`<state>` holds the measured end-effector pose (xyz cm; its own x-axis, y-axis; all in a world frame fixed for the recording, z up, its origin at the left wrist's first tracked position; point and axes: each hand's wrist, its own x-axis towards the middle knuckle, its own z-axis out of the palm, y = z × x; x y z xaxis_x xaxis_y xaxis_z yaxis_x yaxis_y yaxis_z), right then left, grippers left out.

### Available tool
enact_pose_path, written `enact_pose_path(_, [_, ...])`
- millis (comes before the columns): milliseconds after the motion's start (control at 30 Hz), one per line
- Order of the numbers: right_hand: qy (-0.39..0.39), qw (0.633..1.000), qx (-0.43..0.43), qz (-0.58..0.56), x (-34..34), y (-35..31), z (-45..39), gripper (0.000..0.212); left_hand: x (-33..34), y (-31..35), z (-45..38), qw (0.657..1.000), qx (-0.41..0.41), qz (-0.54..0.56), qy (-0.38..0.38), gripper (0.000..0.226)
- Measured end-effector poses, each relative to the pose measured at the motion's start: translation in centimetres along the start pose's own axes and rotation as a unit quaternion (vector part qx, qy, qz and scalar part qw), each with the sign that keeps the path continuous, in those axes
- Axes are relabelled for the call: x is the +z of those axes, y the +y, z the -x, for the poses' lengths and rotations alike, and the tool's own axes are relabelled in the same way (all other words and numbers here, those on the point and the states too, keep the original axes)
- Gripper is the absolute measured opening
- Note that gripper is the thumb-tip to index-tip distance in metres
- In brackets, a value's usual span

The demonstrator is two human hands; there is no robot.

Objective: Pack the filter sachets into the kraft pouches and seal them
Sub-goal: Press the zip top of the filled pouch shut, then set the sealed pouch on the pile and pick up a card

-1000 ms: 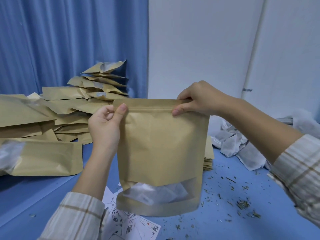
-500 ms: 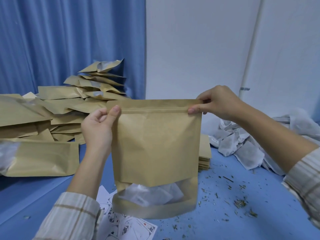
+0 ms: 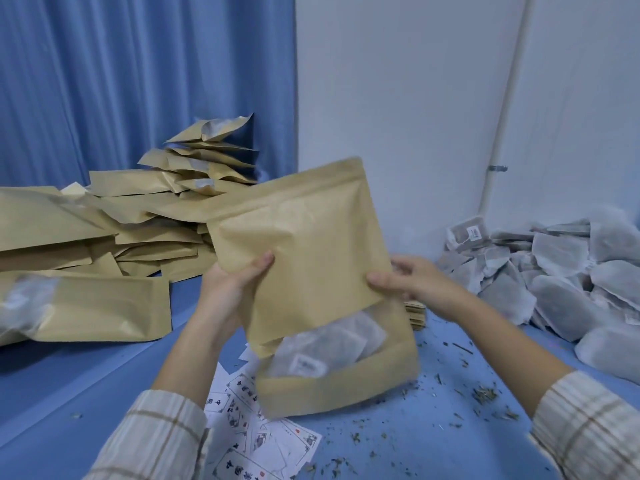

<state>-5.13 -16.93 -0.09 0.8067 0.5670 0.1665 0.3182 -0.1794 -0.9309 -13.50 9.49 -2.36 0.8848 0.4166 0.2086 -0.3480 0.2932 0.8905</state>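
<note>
A kraft pouch (image 3: 304, 244) with a clear window stands tilted to the left above the blue table, its bottom near the surface. Filter sachets (image 3: 325, 344) show through the window. My left hand (image 3: 232, 285) grips the pouch's left edge at mid-height, thumb on the front. My right hand (image 3: 412, 282) holds the right edge at the same height, thumb on the front and fingers behind. The pouch's top strip looks pressed flat.
A heap of kraft pouches (image 3: 104, 237) covers the left side, one lying in front (image 3: 100, 306). Loose filter sachets (image 3: 568, 282) pile up at the right. Printed label sheets (image 3: 256, 441) lie under the pouch, a stack of flat pouches (image 3: 415, 313) behind it. Herb crumbs (image 3: 485, 393) litter the table.
Both hands have slid from the pouch's top strip down to its side edges. The pouch has dropped lower and tilted left. The view has shifted right, showing more of the sachet pile.
</note>
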Motion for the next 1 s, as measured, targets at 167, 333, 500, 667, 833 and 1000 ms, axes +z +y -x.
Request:
enact_pose_path(167, [0.042, 0.993, 0.023, -0.109, 3.3, 3.5, -0.1, 0.033, -0.7, 1.2, 0.0, 0.995, -0.098, -0.019, -0.003, 0.034])
enact_pose_path(333, [0.106, 0.960, 0.066, -0.250, 7.7, 4.7, -1.7, 0.016, -4.9, 1.8, 1.6, 0.953, -0.219, -0.162, -0.132, 0.037])
enact_pose_path(500, [0.117, 0.940, 0.122, -0.296, 13.8, 3.0, -4.5, 0.015, -12.4, 2.8, 2.1, 0.975, -0.179, 0.089, -0.091, 0.049])
enact_pose_path(667, [-0.040, 0.915, 0.080, -0.393, 24.5, -7.4, -15.3, 0.027, -16.2, 3.8, -0.1, 0.917, -0.040, 0.397, -0.018, 0.067])
enact_pose_path(833, [-0.220, 0.921, 0.193, -0.258, 34.5, -13.7, -21.5, 0.103, -17.2, 4.4, -3.1, 0.943, -0.060, 0.316, 0.088, 0.063])
enact_pose_path(1000, [-0.137, 0.924, 0.213, -0.287, 32.6, -6.2, -20.6, 0.084, -15.5, 2.5, -3.9, 0.954, -0.129, 0.253, 0.091, 0.042])
